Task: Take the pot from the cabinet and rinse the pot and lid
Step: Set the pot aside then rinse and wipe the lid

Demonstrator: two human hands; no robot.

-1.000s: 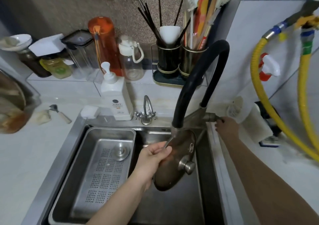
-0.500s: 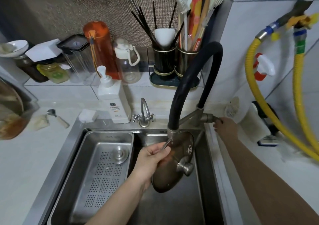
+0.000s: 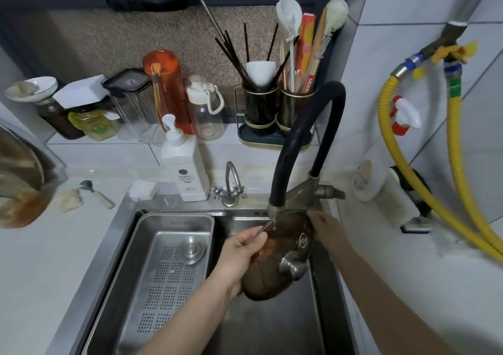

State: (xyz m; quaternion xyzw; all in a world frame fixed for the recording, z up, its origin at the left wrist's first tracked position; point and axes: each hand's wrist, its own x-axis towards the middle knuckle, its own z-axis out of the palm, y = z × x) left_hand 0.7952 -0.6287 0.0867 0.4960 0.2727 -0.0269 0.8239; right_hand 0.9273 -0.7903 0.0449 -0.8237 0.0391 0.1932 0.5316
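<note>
The left hand (image 3: 241,254) grips the left edge of the lid (image 3: 283,256), fingers curled round the rim, thumb on top. The right hand (image 3: 325,225) is at the lid's upper right edge w/ fingers bent down onto the rim; it touches the lid, but if it really grips, I cannot tell from this angle. The lid is brown glass w/ a metal knob (image 3: 292,266), it is tilted, knob side toward the camera, and held above the right part of the sink (image 3: 272,327), just under the nozzle of the black hose faucet (image 3: 296,142). A thin stream of water falls from the nozzle onto the top of the lid, and drops run down the glass. In the left part of the sink sits a steel drain tray (image 3: 152,281) w/ many holes and a round plug. Behind the sink stands a small metal tap (image 3: 230,186), and beside it a white soap pump bottle (image 3: 183,166). On the ledge behind are an orange bottle (image 3: 166,85), a clear bottle w/ white cap (image 3: 205,107), several jars, and a black utensil holder (image 3: 275,109) w/ chopsticks and brushes. On the desk (image 3: 40,273) at left lie a small spoon (image 3: 95,192) and a white sponge (image 3: 144,190). At right, yellow hoses (image 3: 457,164) hang along the tiled wall. The pot itself I cannot identify w/ certainty in this view.
</note>
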